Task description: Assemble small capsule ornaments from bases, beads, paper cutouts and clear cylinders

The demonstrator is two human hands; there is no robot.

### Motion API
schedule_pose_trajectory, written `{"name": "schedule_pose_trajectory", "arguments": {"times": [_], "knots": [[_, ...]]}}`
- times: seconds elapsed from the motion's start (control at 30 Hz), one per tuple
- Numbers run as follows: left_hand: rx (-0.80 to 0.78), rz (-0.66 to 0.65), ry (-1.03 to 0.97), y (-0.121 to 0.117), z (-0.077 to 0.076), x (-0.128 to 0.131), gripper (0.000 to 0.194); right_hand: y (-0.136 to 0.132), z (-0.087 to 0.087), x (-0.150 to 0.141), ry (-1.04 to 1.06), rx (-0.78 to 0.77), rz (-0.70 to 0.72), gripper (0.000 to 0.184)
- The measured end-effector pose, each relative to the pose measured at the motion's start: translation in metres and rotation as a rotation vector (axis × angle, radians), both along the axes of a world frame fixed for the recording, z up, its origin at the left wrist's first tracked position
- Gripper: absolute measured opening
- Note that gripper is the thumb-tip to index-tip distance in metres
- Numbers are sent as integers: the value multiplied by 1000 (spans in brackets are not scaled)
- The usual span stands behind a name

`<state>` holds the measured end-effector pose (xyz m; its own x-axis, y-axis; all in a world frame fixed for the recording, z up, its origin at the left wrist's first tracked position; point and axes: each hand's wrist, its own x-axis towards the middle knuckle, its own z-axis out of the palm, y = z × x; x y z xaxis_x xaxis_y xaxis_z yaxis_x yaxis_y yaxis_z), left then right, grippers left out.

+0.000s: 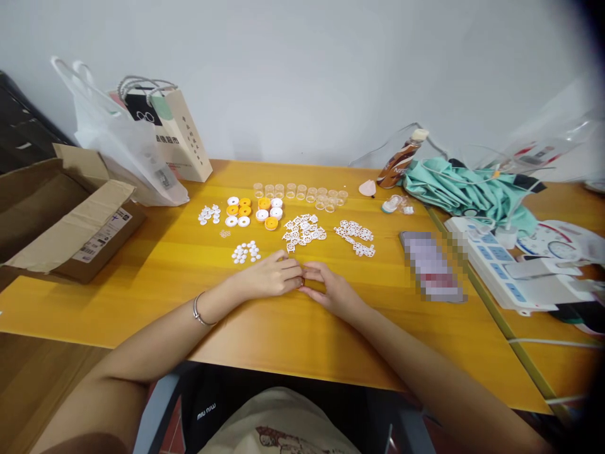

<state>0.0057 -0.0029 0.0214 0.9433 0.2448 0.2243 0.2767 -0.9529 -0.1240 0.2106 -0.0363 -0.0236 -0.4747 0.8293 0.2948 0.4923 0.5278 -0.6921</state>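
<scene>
My left hand (271, 275) and my right hand (334, 291) meet at the fingertips just above the table's front half. The left fingers are curled and the right thumb and fingers pinch toward them; whatever lies between them is hidden. Just beyond the hands lies a pile of white lacy cut-out pieces (305, 232), with a second pile of lacy pieces (355, 236) to its right. Small white round parts (246, 252) are scattered left of my left hand. Behind them stand yellow and white ring-shaped caps (271, 223) and several clear small cups (312, 193).
An open cardboard box (106, 243) and bags (184, 135) stand at left. To the right lie a phone (428, 265), a power strip (491, 265) and teal cloth (467, 189). A brown bottle (399, 164) leans near the wall. More white discs (208, 214) lie far left.
</scene>
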Motion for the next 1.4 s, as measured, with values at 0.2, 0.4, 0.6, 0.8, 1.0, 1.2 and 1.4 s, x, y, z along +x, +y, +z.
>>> {"name": "schedule_pose_trajectory", "arguments": {"times": [0.2, 0.4, 0.6, 0.8, 1.0, 1.2, 1.4], "knots": [[-138, 55, -119, 5, -10, 1, 26, 2, 1, 0, 35, -7, 26, 33], [-238, 68, -237, 8, -16, -1, 20, 2, 3, 0, 59, 12, 14, 23], [-276, 121, -326, 7, -20, 0, 18, 4, 0, -2, 79, 120, -50, 15], [-370, 171, -368, 4, -10, 0, 20, 8, 1, -1, 79, 231, -64, 9], [-538, 230, -297, 8, 0, -13, 41, 10, 2, 3, -18, 326, -44, 8], [-590, 233, -239, 7, -6, -8, 30, 12, 2, 2, -123, 505, 42, 8], [-595, 231, -225, 7, -6, -8, 29, 11, 6, 2, -177, 566, 84, 9]]}}
